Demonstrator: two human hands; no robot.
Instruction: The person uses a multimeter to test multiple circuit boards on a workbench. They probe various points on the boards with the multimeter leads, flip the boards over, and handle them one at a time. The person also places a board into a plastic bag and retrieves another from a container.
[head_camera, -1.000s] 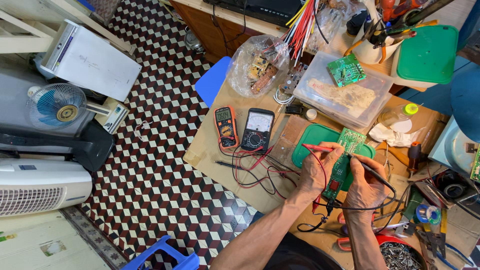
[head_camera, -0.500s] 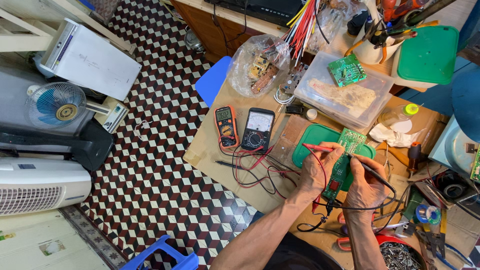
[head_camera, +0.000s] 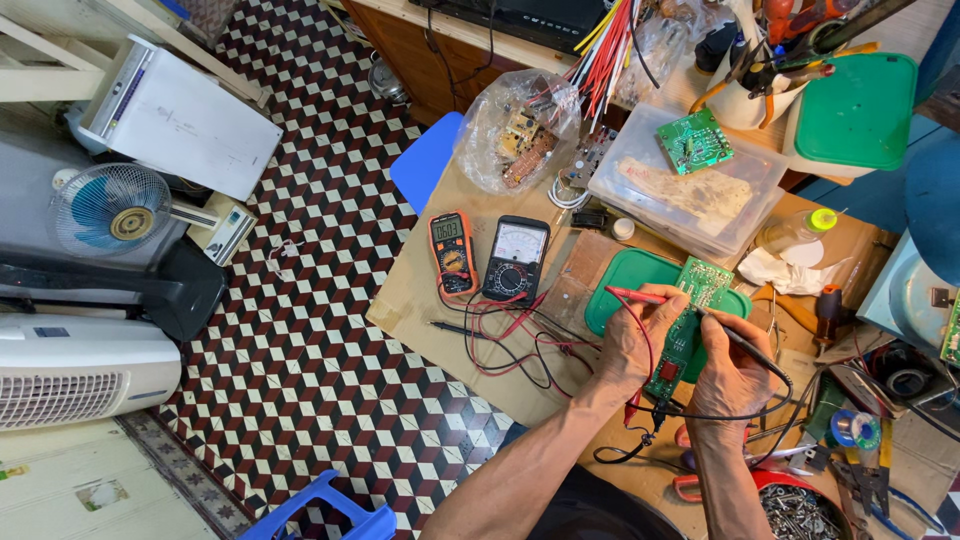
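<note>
Green circuit board (head_camera: 690, 320), long and narrow, lies tilted on a green plastic lid (head_camera: 625, 280) at about 3 o'clock in the view, on a brown cardboard-covered workbench (head_camera: 420, 295). Beyond the bench edge the floor (head_camera: 300, 330) is a red, black and white cube-pattern tile, with a small blue table fan (head_camera: 110, 210) at 9 o'clock and a white air cooler (head_camera: 70, 370) at 8 o'clock. An orange digital multimeter (head_camera: 450, 250) and a black analogue multimeter (head_camera: 515, 258) sit side by side near the centre, red and black leads tangled below them.

The left hand (head_camera: 635, 340) has its fingers curled tight around a red test probe (head_camera: 640, 295), tip against the board. The right hand (head_camera: 735, 370) pinches a black test probe (head_camera: 735, 335) likewise, fingers closed.

Against the frames of half a second and a second ago, both hands, probes and board sit in the same places.
</note>
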